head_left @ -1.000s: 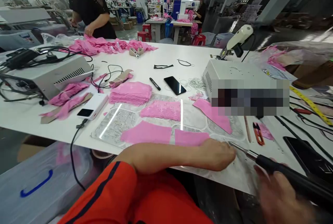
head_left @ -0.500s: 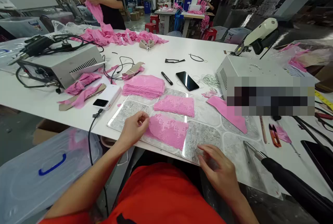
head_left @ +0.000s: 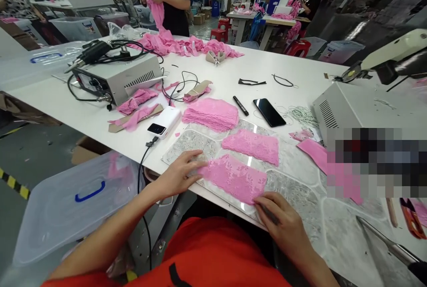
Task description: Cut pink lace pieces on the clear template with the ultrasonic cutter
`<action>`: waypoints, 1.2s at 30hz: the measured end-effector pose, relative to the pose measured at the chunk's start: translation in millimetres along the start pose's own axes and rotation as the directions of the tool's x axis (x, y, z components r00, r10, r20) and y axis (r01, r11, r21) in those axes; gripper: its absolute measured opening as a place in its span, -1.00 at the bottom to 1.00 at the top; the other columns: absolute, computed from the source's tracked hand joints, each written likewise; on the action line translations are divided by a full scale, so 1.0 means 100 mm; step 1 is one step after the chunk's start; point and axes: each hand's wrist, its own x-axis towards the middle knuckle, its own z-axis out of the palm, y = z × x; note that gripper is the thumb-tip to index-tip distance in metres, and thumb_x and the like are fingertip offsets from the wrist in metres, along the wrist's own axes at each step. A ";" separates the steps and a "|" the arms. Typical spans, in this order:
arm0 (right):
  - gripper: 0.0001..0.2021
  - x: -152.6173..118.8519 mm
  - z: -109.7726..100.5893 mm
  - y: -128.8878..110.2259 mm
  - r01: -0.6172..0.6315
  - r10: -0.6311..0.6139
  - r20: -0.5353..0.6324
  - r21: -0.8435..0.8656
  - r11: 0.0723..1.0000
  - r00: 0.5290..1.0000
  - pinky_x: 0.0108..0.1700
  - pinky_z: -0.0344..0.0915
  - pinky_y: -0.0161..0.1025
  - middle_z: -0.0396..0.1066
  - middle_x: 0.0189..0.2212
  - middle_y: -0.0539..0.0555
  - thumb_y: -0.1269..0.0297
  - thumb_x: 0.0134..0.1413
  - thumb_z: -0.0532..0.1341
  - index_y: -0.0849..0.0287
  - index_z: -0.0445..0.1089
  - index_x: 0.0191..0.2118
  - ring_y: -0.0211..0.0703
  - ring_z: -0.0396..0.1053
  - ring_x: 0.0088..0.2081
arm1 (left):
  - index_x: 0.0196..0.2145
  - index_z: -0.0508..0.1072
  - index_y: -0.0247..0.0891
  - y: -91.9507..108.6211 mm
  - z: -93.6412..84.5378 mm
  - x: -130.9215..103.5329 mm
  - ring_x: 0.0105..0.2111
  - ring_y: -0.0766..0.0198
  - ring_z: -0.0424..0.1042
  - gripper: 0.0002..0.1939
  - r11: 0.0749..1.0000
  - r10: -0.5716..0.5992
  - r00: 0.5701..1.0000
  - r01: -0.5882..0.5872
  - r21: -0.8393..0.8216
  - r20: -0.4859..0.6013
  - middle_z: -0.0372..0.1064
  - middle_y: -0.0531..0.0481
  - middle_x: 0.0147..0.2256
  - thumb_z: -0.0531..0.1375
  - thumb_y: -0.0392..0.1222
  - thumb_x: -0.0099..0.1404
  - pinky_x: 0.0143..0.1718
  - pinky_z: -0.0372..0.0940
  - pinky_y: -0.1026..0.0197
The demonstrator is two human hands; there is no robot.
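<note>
We see the pink lace piece point(head_left: 235, 178) lying flat at the near edge of the grey mat point(head_left: 293, 191), where two plain pink pieces show a second ago. Our left hand point(head_left: 183, 173) is at its left end, fingers now spread, where half a second ago they curl together. Our right hand point(head_left: 283, 216), then apart from the lace, now has its fingertips at the near right corner; we cannot tell whether they pinch it.

Just beyond lies a second lace piece point(head_left: 251, 145), then a pink stack point(head_left: 211, 113), both in place as before. Past these we see a marker point(head_left: 240, 105) and a phone point(head_left: 269, 112). At the far side, a co-worker point(head_left: 167, 7) still holds up pink cloth point(head_left: 156, 13).
</note>
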 end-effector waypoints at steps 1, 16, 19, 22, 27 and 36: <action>-0.87 0.01 0.00 0.00 0.001 -0.001 -0.003 0.007 1.000 1.000 -0.23 0.49 -0.31 0.47 -0.31 0.07 0.40 0.18 0.19 0.08 0.46 -0.19 -0.21 0.50 -0.28 | -0.05 0.49 -0.16 -0.04 -0.03 0.00 0.14 0.05 0.29 -0.80 0.999 0.040 0.998 -0.040 0.012 0.046 0.25 -0.19 0.17 0.17 -0.16 0.40 0.13 0.29 -0.01; -0.72 2.12 -0.37 0.55 -0.304 0.291 0.095 0.189 0.934 0.952 -0.42 0.31 -0.21 0.42 -0.44 0.06 0.04 0.08 0.22 0.12 0.42 -0.49 -0.22 0.31 -0.47 | -0.36 0.53 -0.27 -0.67 -0.85 1.76 -0.25 0.23 0.48 -0.82 0.999 0.038 0.997 -0.039 -0.016 -0.073 0.51 -0.05 -0.26 0.16 -0.16 0.31 -0.17 0.36 0.22; -0.84 2.67 -0.22 0.60 -0.160 0.193 -0.140 0.213 0.964 0.971 -0.25 0.38 -0.16 0.42 -0.19 0.14 0.16 0.01 0.25 0.12 0.44 -0.45 -0.13 0.38 -0.24 | -0.29 0.54 -0.27 -0.91 -1.11 2.07 -0.09 0.17 0.44 -0.78 0.999 0.021 0.978 -0.014 0.038 -0.206 0.46 -0.12 -0.07 0.15 -0.11 0.28 -0.09 0.34 0.18; -0.90 2.88 0.06 0.62 -0.075 0.128 -0.190 0.264 0.962 0.973 -0.21 0.39 -0.14 0.36 -0.08 0.18 0.25 0.00 0.22 0.12 0.46 -0.41 -0.10 0.37 -0.14 | -0.32 0.56 -0.25 -1.11 -1.23 2.03 -0.01 0.11 0.41 -0.74 0.996 0.036 0.972 -0.017 0.084 -0.230 0.39 -0.14 0.03 0.17 -0.03 0.26 0.01 0.31 0.11; -0.95 2.59 0.54 0.68 -0.152 0.170 -0.030 0.308 0.939 0.985 -0.24 0.39 -0.18 0.43 -0.19 0.11 0.33 -0.11 0.25 0.11 0.47 -0.44 -0.16 0.40 -0.25 | -0.40 0.56 -0.22 -1.31 -1.14 1.62 -0.09 0.04 0.42 -0.67 0.991 0.069 0.990 -0.053 0.120 -0.126 0.44 -0.15 -0.11 0.18 0.09 0.23 0.05 0.29 -0.03; -0.83 1.57 0.16 0.73 -0.477 0.444 0.176 0.345 0.808 0.879 -0.46 0.25 -0.28 0.36 -0.54 -0.02 0.19 -0.03 0.19 0.16 0.41 -0.34 -0.29 0.26 -0.54 | -0.26 0.54 -0.20 -0.48 -0.19 1.38 -0.20 0.23 0.43 -0.84 0.969 0.245 0.949 -0.245 -0.020 0.198 0.44 -0.05 -0.21 0.16 -0.16 0.35 -0.14 0.30 0.26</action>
